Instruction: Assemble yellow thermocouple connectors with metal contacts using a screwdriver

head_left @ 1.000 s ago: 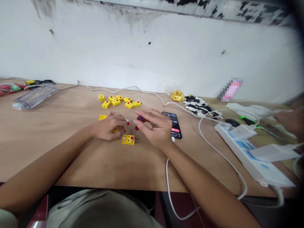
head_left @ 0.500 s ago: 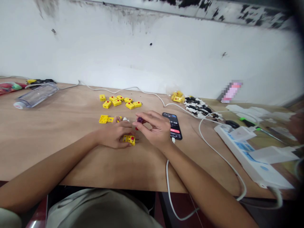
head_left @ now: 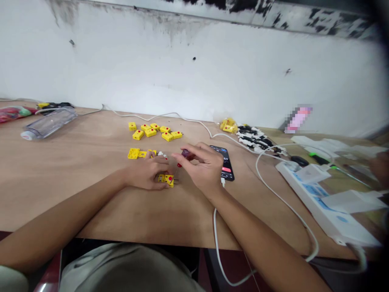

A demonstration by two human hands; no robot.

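My right hand (head_left: pixel 204 164) is closed around the dark purple handle of a small screwdriver (head_left: pixel 186 153). Its thin shaft slants down to the left, with the tip at a yellow connector (head_left: pixel 169 180) that has a red spot and metal pins pointing right. Fingers of my left hand (head_left: pixel 148 172) grip that connector against the tabletop, hiding its left end. Just beyond the left hand lie an opened yellow housing piece (head_left: pixel 133 153) and a few small white parts (head_left: pixel 162 154). Whether the tip sits in a screw is too small to tell.
Several yellow blocks (head_left: pixel 150 132) with red dots lie farther back. A phone (head_left: pixel 226 162) with a white cable rests right of my right hand. Beyond are a bag of yellow parts (head_left: pixel 228 125), black and white pieces (head_left: pixel 257 138), a power strip (head_left: pixel 322 202) and a clear bottle (head_left: pixel 51 121).
My right hand has shifted slightly right, and the screwdriver handle now leans more to the right. My left hand stays on the connector.
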